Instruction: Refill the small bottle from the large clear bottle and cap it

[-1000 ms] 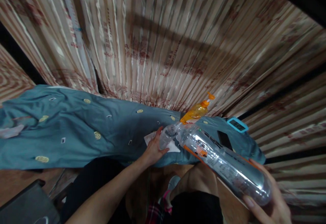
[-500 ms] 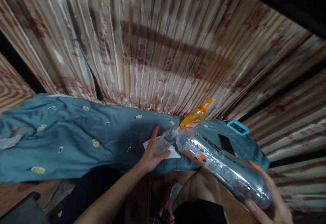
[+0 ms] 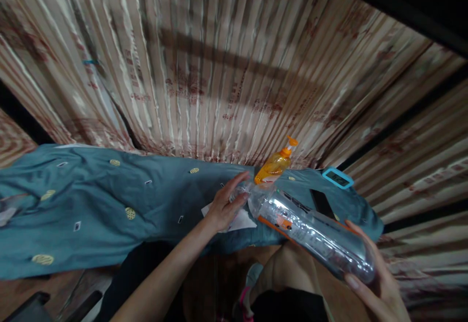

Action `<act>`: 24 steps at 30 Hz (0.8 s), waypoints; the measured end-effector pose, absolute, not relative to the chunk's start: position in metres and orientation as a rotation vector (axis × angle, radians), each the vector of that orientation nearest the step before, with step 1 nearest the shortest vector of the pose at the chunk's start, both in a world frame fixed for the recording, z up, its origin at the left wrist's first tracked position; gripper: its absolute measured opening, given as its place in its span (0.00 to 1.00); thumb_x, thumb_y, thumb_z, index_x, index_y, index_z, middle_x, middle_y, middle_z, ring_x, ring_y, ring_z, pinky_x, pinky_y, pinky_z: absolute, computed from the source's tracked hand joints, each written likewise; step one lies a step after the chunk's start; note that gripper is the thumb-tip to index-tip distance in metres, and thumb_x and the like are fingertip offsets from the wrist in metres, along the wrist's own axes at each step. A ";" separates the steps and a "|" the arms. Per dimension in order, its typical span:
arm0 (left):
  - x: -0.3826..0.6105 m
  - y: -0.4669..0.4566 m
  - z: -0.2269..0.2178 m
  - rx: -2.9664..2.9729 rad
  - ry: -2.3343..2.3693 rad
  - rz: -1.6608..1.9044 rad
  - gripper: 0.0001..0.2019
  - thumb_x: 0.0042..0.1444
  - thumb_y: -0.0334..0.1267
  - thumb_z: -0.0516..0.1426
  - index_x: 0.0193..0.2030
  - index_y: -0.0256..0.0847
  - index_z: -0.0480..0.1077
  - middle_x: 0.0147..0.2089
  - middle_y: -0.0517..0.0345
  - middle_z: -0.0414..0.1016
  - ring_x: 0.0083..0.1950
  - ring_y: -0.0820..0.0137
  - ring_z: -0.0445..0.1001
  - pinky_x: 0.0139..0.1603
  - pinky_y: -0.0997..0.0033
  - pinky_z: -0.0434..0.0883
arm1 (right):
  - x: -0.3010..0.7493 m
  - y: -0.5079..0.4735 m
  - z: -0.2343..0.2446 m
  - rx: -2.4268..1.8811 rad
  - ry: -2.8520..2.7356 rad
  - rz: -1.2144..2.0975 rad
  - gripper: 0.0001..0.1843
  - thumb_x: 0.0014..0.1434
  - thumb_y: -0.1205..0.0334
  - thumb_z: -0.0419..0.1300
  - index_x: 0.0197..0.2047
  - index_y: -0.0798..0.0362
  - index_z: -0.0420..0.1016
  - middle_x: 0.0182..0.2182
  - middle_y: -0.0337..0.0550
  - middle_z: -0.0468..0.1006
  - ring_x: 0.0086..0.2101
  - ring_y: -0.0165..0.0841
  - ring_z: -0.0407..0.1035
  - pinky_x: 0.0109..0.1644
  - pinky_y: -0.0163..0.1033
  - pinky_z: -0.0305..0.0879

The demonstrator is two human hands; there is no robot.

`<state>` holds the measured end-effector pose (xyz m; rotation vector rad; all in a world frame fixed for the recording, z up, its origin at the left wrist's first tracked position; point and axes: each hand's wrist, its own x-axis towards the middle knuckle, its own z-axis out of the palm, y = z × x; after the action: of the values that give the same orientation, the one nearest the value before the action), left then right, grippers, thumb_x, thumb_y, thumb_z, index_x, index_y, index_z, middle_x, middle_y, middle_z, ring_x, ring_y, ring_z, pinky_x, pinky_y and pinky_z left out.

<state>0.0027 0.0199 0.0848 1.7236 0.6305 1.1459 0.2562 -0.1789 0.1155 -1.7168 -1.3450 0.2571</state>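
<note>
A large clear plastic bottle (image 3: 310, 231) with an orange stripe and printed label tilts above the cloth, its neck end pointing left. Its base rests in my right hand (image 3: 380, 275), which is closed around it. At the neck end, the thumb and fingers of my left hand (image 3: 221, 207) curl around a clear cup-like plastic piece (image 3: 238, 191), mostly covered by the fingers. Whether that piece is joined to the bottle I cannot tell. Beneath my left hand lies a white paper (image 3: 244, 220). Just beyond the neck stands a pump bottle (image 3: 272, 168) of orange liquid.
A teal patterned cloth (image 3: 157, 195) covers the narrow table. A dark phone-like slab (image 3: 322, 203) and a blue-framed digital clock (image 3: 337, 178) lie toward the right end. Pleated curtains (image 3: 219, 78) hang behind. My legs are below the front edge.
My left hand has closed in over the clear plastic piece, its fingers moving toward the bottle's neck. The big bottle appears slightly further left in view, and the camera has shifted a little.
</note>
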 end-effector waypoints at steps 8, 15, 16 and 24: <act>-0.001 0.018 0.089 1.753 0.707 1.132 0.18 0.58 0.42 0.53 0.54 0.41 0.67 0.57 0.53 0.72 0.58 0.61 0.69 0.61 0.61 0.62 | 0.264 -0.174 0.098 -1.599 -1.218 0.393 0.40 0.51 0.47 0.61 0.64 0.52 0.58 0.60 0.49 0.65 0.59 0.51 0.59 0.60 0.48 0.57; 0.002 0.014 0.091 1.786 0.722 1.125 0.17 0.58 0.42 0.52 0.53 0.41 0.67 0.55 0.53 0.72 0.57 0.63 0.69 0.60 0.63 0.63 | 0.278 -0.175 0.057 -1.349 -0.826 0.537 0.38 0.43 0.43 0.65 0.55 0.50 0.69 0.53 0.49 0.73 0.55 0.49 0.64 0.56 0.48 0.63; 0.002 0.013 0.092 1.794 0.721 1.122 0.17 0.58 0.42 0.52 0.53 0.41 0.67 0.55 0.53 0.72 0.57 0.63 0.69 0.60 0.63 0.63 | 0.277 -0.175 0.051 -1.276 -0.758 0.587 0.38 0.42 0.41 0.65 0.54 0.49 0.70 0.52 0.49 0.74 0.53 0.48 0.67 0.52 0.48 0.66; 0.004 0.011 0.091 1.823 0.743 1.133 0.16 0.58 0.41 0.52 0.53 0.41 0.66 0.55 0.52 0.71 0.57 0.64 0.69 0.61 0.63 0.63 | 0.244 -0.156 0.057 -0.989 -0.364 0.832 0.43 0.34 0.34 0.67 0.51 0.49 0.72 0.38 0.47 0.80 0.35 0.42 0.76 0.36 0.46 0.74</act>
<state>0.0042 0.0111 0.0913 1.8225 0.7435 1.1328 0.2439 -0.1565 0.0567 -0.9888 -0.3636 0.8323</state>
